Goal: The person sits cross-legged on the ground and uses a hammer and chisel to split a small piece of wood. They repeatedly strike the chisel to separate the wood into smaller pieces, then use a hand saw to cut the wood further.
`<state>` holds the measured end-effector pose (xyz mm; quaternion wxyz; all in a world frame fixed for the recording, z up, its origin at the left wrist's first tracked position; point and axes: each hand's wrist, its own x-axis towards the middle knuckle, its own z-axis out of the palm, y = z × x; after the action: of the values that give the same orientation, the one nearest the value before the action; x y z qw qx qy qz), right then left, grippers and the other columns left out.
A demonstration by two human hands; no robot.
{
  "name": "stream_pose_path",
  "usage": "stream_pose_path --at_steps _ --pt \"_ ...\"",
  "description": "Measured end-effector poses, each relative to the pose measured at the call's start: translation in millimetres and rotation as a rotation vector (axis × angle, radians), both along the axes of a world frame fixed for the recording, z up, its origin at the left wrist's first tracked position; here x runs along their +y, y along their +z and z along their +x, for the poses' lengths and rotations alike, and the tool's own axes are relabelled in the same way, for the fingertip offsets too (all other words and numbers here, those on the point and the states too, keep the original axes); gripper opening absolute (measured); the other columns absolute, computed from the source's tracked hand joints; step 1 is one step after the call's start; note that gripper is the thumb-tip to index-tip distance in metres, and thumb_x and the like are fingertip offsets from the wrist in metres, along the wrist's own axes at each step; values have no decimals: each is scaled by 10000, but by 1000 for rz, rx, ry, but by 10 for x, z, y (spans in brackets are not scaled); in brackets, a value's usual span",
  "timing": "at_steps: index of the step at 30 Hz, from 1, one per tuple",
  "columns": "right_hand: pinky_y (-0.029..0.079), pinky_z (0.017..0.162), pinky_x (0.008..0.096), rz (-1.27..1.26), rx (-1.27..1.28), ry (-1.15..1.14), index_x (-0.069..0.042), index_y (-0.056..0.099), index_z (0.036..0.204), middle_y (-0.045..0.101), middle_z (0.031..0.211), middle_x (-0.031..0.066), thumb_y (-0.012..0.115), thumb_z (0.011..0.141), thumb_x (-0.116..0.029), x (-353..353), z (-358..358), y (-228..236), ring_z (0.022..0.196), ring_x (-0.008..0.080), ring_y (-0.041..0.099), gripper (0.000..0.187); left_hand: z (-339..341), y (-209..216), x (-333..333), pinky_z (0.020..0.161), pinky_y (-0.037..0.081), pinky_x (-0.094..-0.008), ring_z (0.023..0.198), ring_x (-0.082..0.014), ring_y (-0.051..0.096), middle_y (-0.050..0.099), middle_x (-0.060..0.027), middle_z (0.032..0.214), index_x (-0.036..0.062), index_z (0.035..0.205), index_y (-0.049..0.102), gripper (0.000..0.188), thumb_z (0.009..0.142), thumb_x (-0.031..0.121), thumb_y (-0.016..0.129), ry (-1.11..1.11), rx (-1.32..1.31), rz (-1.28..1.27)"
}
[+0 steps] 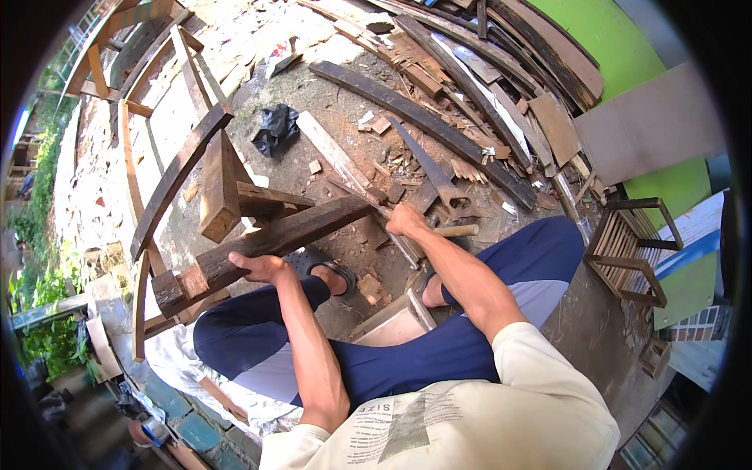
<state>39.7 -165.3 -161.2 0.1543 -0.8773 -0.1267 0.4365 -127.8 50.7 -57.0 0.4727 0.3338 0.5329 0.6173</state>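
A dark, weathered wooden beam lies slantwise before me, its notched, paler end at the left. My left hand grips the beam near that notch, thumb along its upper side and the other fingers mostly hidden. At the beam's right end my right hand is closed; what it grips is hidden by the fingers. A light wooden handle shows just beyond my right forearm, and I cannot tell whether it belongs to what that hand holds. Farther right, a handsaw rests on the ground among wood scraps.
Thick timber and a curved wooden frame stand at the left. A long dark plank and a pile of boards lie at the far right. A black plastic bag sits ahead; a slatted wooden rack stands right.
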Motion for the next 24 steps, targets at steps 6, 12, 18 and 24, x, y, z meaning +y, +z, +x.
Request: stream_pose_path --at_steps 6,12,18,24 --pt "517 574 445 149 -74 -154 106 685 766 672 671 218 763 780 -250 -448 540 614 591 309 680 364 -158 101 -170 995 548 -456 1141 -357 638 572 -300 1329 -259 1256 504 1093 850 753 578 118 -90 -287" --pt "506 503 373 305 -226 -324 52 666 1059 662 672 137 712 921 -310 -934 838 1520 550 204 652 390 -255 61 -12 1089 462 -519 1289 -363 541 486 -213 1466 -71 1449 416 1010 914 785 400 -87 -285 -273" --pt "508 480 286 669 -69 -542 -70 550 1406 636 1164 171 676 965 -441 -1177 515 1824 588 195 641 590 -341 49 110 1105 424 -571 1345 -387 492 481 -165 1490 92 1498 427 960 928 821 172 -307 -510 -371" --pt "482 473 273 1104 150 -739 -109 397 1549 615 1304 232 659 965 -492 -1197 508 1856 519 123 593 746 -355 146 -85 1130 395 -565 1381 -367 460 475 -113 1517 135 1519 416 958 930 809 75 -292 -514 -396"
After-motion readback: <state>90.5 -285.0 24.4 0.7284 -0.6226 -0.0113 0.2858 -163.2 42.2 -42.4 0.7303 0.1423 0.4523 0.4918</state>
